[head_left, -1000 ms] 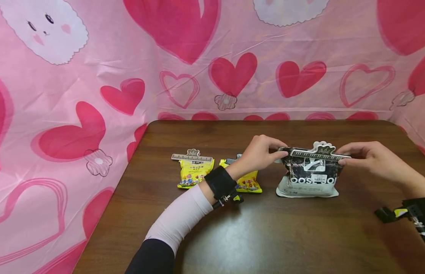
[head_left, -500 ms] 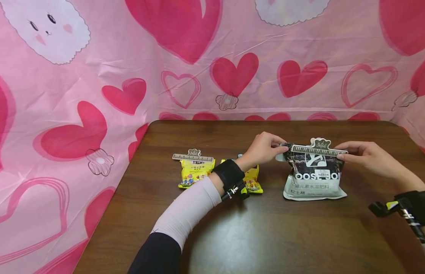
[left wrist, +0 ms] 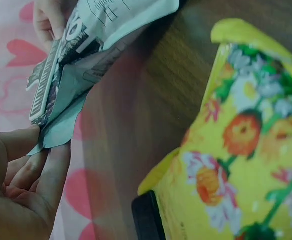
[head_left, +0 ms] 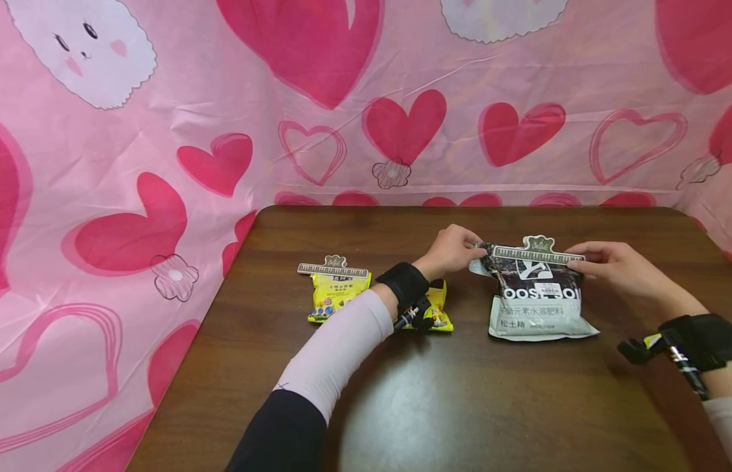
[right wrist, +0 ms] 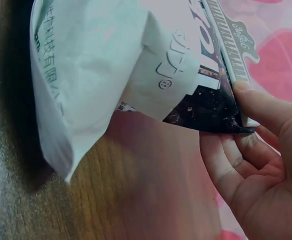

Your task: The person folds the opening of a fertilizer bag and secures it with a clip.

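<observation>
A black and pale grey fertilizer bag (head_left: 539, 305) stands on the table at the right, its top folded under a bag clip (head_left: 539, 254) with a piano-key pattern. My left hand (head_left: 451, 251) pinches the bag's upper left corner; in the left wrist view, thumb and fingers hold the pale flap (left wrist: 63, 122) beside the clip's end. At the other end, my right hand (head_left: 613, 265) grips clip and bag edge together. In the right wrist view its thumb (right wrist: 266, 105) lies on the clip, with the fingers behind the bag.
Two small yellow flowered packets stand to the left. One packet (head_left: 336, 295) carries a similar piano-key clip (head_left: 333, 267); the other packet (head_left: 439, 305) is partly hidden behind my left wrist. Pink heart-printed cloth (head_left: 401, 131) rises beyond the wooden table (head_left: 460, 406).
The bag's base has shifted a little right, then stayed. Its clipped top has since swung slightly left, with both hands moving left along with it.
</observation>
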### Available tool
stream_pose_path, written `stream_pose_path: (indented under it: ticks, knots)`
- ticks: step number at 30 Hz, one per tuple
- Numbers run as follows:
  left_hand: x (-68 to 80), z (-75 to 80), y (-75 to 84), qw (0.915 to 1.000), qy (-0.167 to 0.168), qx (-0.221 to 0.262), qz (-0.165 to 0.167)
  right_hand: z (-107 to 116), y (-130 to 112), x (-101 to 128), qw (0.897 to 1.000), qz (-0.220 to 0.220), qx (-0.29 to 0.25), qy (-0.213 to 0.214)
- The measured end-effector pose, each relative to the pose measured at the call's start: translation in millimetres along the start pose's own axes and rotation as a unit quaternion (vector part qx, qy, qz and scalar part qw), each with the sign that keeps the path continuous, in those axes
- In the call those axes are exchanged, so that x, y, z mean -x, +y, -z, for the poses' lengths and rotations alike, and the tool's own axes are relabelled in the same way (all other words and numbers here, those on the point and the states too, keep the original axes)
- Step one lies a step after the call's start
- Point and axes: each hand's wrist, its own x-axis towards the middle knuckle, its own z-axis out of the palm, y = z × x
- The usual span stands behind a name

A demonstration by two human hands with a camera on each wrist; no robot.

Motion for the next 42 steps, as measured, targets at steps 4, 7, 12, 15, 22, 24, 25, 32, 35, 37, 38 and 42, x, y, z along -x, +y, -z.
stream_pose_path:
  ticks: [4,7,12,15,22,24,25,32,35,37,38,42]
  knots:
    - [-3.7,-1.3,-3.2,0.9997,-0.002,0.004,0.024,-1.0,0.1,-3.8,1.000,-0.022,-0.013,-0.019]
    - [-6.0,-2.6,-5.4,0.9992,-0.003,-0.004,0.041,-2.6,2.1,-9.2,0.999,-0.034,-0.009,-0.025]
    - [-7.4,-4.6,-6.0,0.9969,-0.003,-0.037,0.069,-6.0,6.0,-16.6,0.999,-0.028,0.015,-0.021]
    - [-7.4,-5.6,-6.3,0.9950,-0.006,-0.054,0.084,-8.2,8.1,-20.3,0.999,-0.023,0.027,-0.018]
    - [-8.8,-8.4,-7.7,0.9901,-0.016,-0.098,0.099,-11.0,11.4,-26.8,0.997,-0.032,0.057,-0.028]
    - [-9.7,-8.6,-7.8,0.9889,-0.016,-0.107,0.101,-10.9,12.1,-28.0,0.997,-0.039,0.065,-0.031]
    - [-10.2,-8.8,-7.9,0.9881,-0.016,-0.114,0.102,-11.0,12.4,-28.4,0.996,-0.043,0.065,-0.034]
    - [-11.9,-10.2,-8.8,0.9839,-0.028,-0.147,0.098,-11.5,14.4,-29.1,0.996,-0.073,0.005,-0.059]
    - [-11.5,-9.9,-9.4,0.9841,-0.037,-0.147,0.092,-11.8,14.7,-29.0,0.995,-0.079,-0.019,-0.063]
    - [-10.8,-8.9,-9.3,0.9845,-0.044,-0.145,0.089,-11.6,14.2,-29.0,0.996,-0.071,-0.011,-0.061]
    - [-10.4,-7.8,-9.2,0.9845,-0.048,-0.145,0.086,-11.4,13.7,-29.3,0.996,-0.061,0.009,-0.056]
    - [-9.5,-1.0,-8.2,0.9842,-0.058,-0.153,0.069,-8.1,7.6,-28.6,0.995,-0.027,0.092,-0.040]
